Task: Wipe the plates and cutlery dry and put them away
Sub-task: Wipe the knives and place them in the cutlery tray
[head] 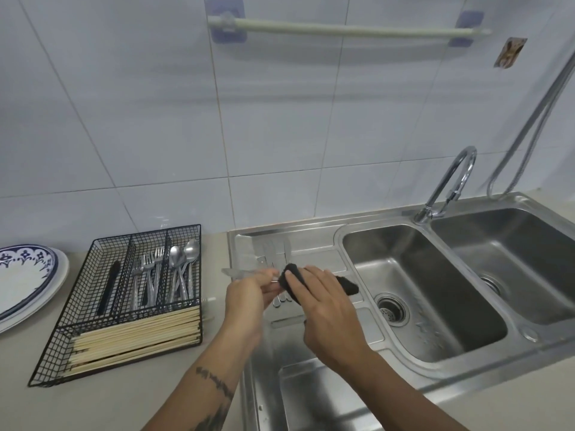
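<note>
My left hand (249, 293) grips a metal knife (236, 272) whose blade sticks out to the left, blurred. My right hand (323, 306) holds a black cloth (345, 286) wrapped around the knife's other end. Both hands hover over the steel draining board (311, 384). More knives (275, 251) lie on the board just behind the hands. A black wire cutlery basket (93, 321) stands on the counter at the left, holding forks (149, 275), spoons (183, 265), a black utensil (109, 287) and several chopsticks (137, 337). Stacked blue-rimmed plates (28, 275) lie at the far left.
A double steel sink (435, 293) fills the right side, with a curved tap (448, 185) and a metal hose (535, 119) behind it. A towel rail (342, 29) hangs on the tiled wall above. Beige counter (124, 399) surrounds the basket.
</note>
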`<action>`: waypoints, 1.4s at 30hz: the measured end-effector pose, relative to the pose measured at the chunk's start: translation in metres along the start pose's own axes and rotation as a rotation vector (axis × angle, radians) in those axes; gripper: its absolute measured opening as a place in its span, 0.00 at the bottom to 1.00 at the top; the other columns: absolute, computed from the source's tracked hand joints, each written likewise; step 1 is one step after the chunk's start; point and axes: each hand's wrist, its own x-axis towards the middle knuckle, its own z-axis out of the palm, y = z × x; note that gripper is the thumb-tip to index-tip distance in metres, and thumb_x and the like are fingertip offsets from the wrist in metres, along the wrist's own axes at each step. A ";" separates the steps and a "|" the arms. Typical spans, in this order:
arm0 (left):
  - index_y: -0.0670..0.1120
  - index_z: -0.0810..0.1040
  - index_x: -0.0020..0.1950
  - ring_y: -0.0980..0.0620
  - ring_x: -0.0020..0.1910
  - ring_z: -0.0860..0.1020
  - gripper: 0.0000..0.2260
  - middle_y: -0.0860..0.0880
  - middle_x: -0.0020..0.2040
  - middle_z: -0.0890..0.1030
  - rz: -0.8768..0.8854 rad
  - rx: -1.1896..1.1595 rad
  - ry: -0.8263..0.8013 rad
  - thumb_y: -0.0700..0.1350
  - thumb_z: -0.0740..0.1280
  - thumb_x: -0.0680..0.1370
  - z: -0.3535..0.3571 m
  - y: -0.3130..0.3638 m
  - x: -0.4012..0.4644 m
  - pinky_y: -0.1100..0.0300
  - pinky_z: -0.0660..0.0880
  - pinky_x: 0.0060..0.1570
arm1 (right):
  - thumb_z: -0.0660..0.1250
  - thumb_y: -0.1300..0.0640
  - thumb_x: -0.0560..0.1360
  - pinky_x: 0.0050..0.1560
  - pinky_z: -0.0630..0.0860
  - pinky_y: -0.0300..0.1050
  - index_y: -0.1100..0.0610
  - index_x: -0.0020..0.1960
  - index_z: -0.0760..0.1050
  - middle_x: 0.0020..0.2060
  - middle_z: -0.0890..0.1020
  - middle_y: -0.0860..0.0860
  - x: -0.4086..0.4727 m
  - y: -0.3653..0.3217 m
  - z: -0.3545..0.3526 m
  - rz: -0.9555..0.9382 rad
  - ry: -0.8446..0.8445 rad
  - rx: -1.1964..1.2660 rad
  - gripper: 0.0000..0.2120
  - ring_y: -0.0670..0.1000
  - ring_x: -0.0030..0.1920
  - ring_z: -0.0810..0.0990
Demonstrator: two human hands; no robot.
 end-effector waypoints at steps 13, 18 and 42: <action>0.41 0.80 0.45 0.46 0.36 0.84 0.06 0.45 0.34 0.82 0.109 -0.045 0.250 0.38 0.65 0.80 -0.029 0.005 0.008 0.52 0.81 0.45 | 0.77 0.68 0.56 0.37 0.75 0.44 0.56 0.63 0.76 0.46 0.79 0.52 0.019 -0.003 -0.009 0.104 -0.081 0.011 0.36 0.53 0.40 0.75; 0.42 0.82 0.48 0.53 0.27 0.73 0.07 0.49 0.30 0.74 -0.091 -0.103 0.229 0.44 0.67 0.80 -0.062 0.008 0.013 0.58 0.76 0.33 | 0.80 0.65 0.55 0.39 0.77 0.44 0.56 0.64 0.75 0.48 0.79 0.52 0.035 -0.025 0.001 0.030 -0.117 0.057 0.39 0.53 0.42 0.76; 0.37 0.77 0.50 0.53 0.29 0.76 0.05 0.42 0.41 0.82 -0.126 0.207 0.402 0.30 0.63 0.77 -0.186 0.115 0.125 0.64 0.74 0.31 | 0.62 0.73 0.69 0.47 0.77 0.47 0.53 0.68 0.75 0.51 0.76 0.46 0.071 -0.040 0.057 0.060 -0.227 0.301 0.30 0.51 0.49 0.74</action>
